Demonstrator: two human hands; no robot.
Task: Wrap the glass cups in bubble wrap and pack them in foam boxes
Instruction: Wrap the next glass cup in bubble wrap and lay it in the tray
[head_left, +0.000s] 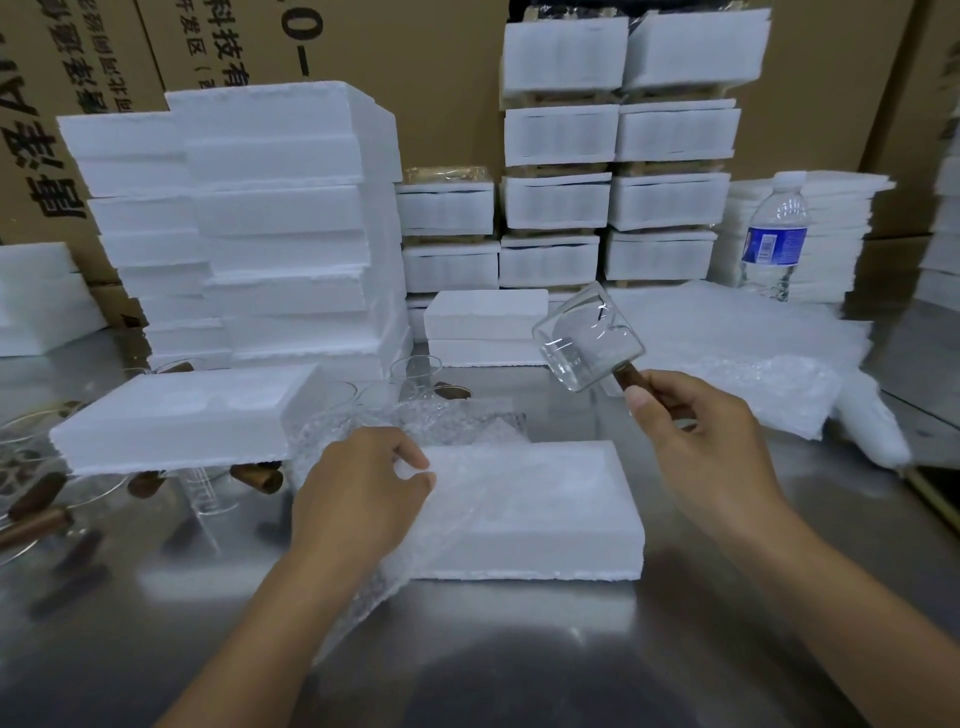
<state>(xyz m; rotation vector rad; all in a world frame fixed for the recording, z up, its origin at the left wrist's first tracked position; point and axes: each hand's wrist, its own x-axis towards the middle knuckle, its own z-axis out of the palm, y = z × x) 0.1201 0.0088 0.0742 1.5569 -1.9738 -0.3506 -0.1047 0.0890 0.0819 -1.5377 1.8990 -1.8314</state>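
Two hands raised, right hand (696, 415) gripping glass cup (587, 338), left hand (358, 483) pinching bubble wrap (415, 540)

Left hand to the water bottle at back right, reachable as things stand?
Probably not: the left hand pinches the bubble wrap, and the water bottle stands far across, beyond the right hand holding a glass cup.

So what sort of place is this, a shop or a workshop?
Probably a warehouse packing station: stacks of foam boxes on a metal table, cardboard cartons behind, the right hand holding a glass cup, the left hand pinching bubble wrap.
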